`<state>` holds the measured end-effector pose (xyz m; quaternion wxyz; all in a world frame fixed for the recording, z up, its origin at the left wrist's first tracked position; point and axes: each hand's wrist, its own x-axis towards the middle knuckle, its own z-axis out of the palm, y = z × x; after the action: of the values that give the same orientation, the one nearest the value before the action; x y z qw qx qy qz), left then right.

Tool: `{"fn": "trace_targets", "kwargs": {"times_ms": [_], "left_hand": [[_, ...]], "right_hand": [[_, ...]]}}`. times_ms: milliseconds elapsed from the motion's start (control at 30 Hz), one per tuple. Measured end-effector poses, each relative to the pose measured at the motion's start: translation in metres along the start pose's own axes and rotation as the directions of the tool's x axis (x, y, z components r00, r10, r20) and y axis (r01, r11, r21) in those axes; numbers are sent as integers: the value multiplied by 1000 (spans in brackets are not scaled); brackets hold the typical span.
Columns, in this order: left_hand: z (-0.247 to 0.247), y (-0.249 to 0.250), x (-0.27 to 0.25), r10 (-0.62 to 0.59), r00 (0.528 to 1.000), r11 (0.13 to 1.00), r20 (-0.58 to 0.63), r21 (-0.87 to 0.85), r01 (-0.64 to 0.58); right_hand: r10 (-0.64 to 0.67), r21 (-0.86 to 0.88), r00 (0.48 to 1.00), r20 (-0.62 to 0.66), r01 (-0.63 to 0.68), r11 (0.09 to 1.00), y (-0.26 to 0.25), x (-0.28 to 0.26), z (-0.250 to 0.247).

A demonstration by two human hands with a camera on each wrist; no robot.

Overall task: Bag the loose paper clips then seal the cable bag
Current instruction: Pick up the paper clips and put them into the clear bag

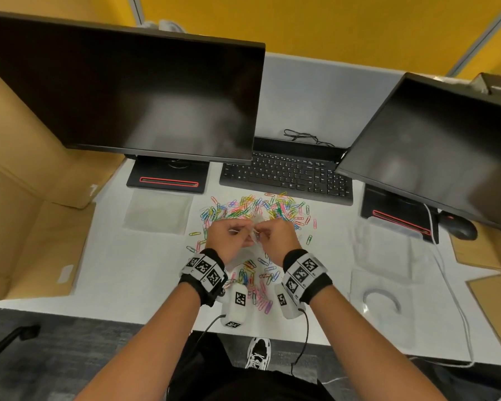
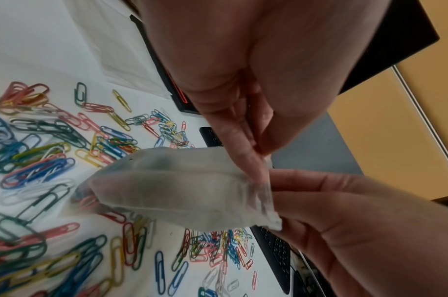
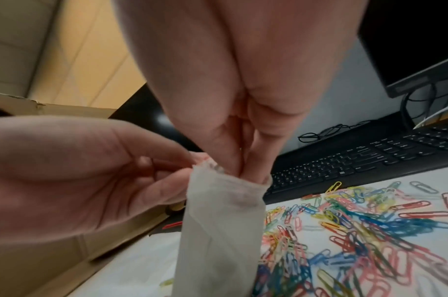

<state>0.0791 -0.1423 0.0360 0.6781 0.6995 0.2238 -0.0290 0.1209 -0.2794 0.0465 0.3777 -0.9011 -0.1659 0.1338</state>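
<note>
A small clear plastic bag [image 1: 255, 228] hangs above the desk between both hands. My left hand [image 2: 258, 154] pinches one side of its rim. My right hand [image 3: 245, 168] has its fingertips pushed into the mouth and pinches the other side. The bag [image 3: 223, 231] droops down, and I see no clips inside it. Loose coloured paper clips [image 1: 255, 208] lie scattered on the white desk under and beyond the hands, with more of these clips [image 1: 256, 285] between the wrists. The cable bag [image 1: 385, 287], clear with a grey cable curled inside, lies flat at the right.
Another flat clear bag [image 1: 158, 212] lies left of the clips. Behind them stand a black keyboard [image 1: 287, 175], two monitors on black stands [image 1: 168, 176], and a mouse [image 1: 459, 227] at the right. Cardboard boxes [image 1: 26, 198] flank the desk.
</note>
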Motion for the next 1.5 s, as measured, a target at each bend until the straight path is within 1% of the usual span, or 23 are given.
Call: {"fn": "trace_targets", "kwargs": {"times_ms": [33, 67, 167, 200, 233, 267, 300, 333, 367, 433, 500, 567, 633, 733, 833, 933, 1000, 1167, 1200, 1267, 1367, 1433, 1500], "left_hand": [[-1, 0, 0, 4, 1000, 1000, 0, 4, -4], [-1, 0, 0, 4, 1000, 1000, -3, 3, -4], [-6, -2, 4, 4, 1000, 1000, -29, 1, -4], [-9, -2, 6, 7, 999, 1000, -37, 13, -7], [-12, -3, 7, 8, 999, 1000, -42, 22, -7], [-15, -3, 8, 6, 999, 1000, -46, 25, -5], [-17, -4, 10, 1, 999, 1000, -49, 24, 0], [-19, -5, 12, -3, 999, 1000, -50, 19, 4], [-21, -5, 13, -6, 999, 1000, -53, 14, 6], [-22, -4, 14, -20, 998, 1000, -62, -2, 19], [-22, -5, 15, -32, 998, 999, -62, -16, 32], [-22, -4, 13, -36, 997, 999, -62, -18, 34], [-22, -4, 11, -38, 997, 999, -66, -22, 37], [-22, -6, 10, -35, 997, 999, -68, -13, 34], [-25, -9, 11, -30, 997, 1000, -66, 1, 30], [-25, -7, 9, -24, 998, 1000, -64, -1, 24], [-24, -8, 9, -26, 998, 1000, -64, -4, 26], [-22, -11, 8, -24, 997, 999, -74, 42, 27], [-21, -12, 7, -23, 997, 999, -75, 45, 27], [-20, -10, 5, -24, 997, 998, -71, 51, 27], [-18, -6, 3, -6, 999, 995, -43, 95, 10], [-17, -2, 2, -4, 999, 993, -37, 118, 9], [-16, -1, 2, -4, 999, 992, -35, 129, 8]], "right_hand": [[-14, -38, 1000, 10, 14, 999, 0, 1, -1], [-6, -22, 1000, -8, 6, 1000, -1, 1, -3], [37, 179, 989, -143, -11, 984, 4, -8, -19], [46, 200, 990, -135, -18, 980, 9, -14, -25], [55, 179, 996, -67, -42, 983, 18, -23, -30], [86, 120, 995, 49, -91, 989, 29, -32, -32], [143, 30, 973, 179, -151, 988, 41, -42, -31], [214, -66, 935, 283, -204, 977, 54, -52, -28], [270, -128, 897, 349, -240, 962, 64, -61, -22], [309, -154, 854, 418, -268, 951, 79, -76, -6], [307, -131, 843, 442, -277, 952, 85, -84, 14], [286, -114, 869, 403, -262, 958, 86, -84, 34], [272, -70, 907, 321, -263, 962, 86, -79, 50], [273, 15, 944, 187, -281, 960, 88, -67, 56], [210, -113, 974, 83, -201, 973, 92, -61, 51], [45, -345, 995, 93, -10, 938, 88, -61, 56], [-51, -409, 992, 111, 92, 908, 85, -63, 62], [-80, -454, 985, 154, 143, 880, 92, -55, 66], [-55, -429, 987, 153, 117, 896, 91, -52, 63], [-5, -361, 997, 81, 34, 932, 93, -45, 56], [167, -106, 985, -50, -172, 979, 96, -42, 42], [349, 133, 936, -45, -341, 931, 98, -41, 34], [473, 354, 881, -30, -433, 829, 99, -37, 23]]}}
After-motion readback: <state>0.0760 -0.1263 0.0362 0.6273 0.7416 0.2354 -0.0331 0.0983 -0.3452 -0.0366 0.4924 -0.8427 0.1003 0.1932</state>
